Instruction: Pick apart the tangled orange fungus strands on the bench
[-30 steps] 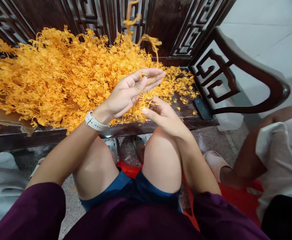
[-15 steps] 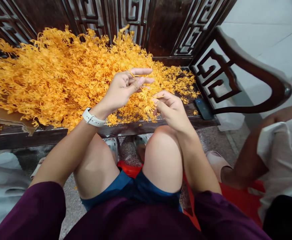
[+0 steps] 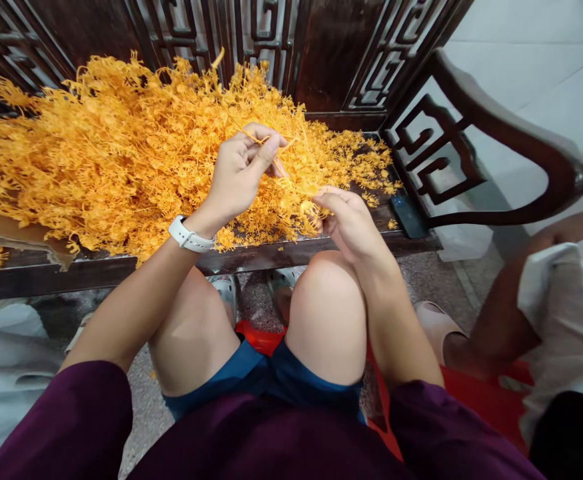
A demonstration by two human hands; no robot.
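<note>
My left hand (image 3: 244, 167), with a white watch band on its wrist, pinches a thin orange plastic flower stem (image 3: 257, 139) between thumb and fingers. One end of this stem sticks up toward the carved seat back. Lower and to the right, my right hand (image 3: 348, 220) has its thumb and index finger closed on an orange plastic flower piece (image 3: 308, 208). Whether that piece joins the stem in my left hand, I cannot tell. Both hands are over the front of a large heap of similar orange plastic flower pieces (image 3: 121, 147).
The heap lies on a dark wooden bench (image 3: 241, 259) with a carved back and armrest (image 3: 511, 143). A phone (image 3: 408, 215) rests by the armrest. Cardboard (image 3: 16, 230) shows at left. Other people sit on both sides; a leg (image 3: 501, 320) is at right.
My left fingers have curled in from being stretched out, and the stem's upper end has swung left. My right hand has moved slightly right and down, still pinching.
</note>
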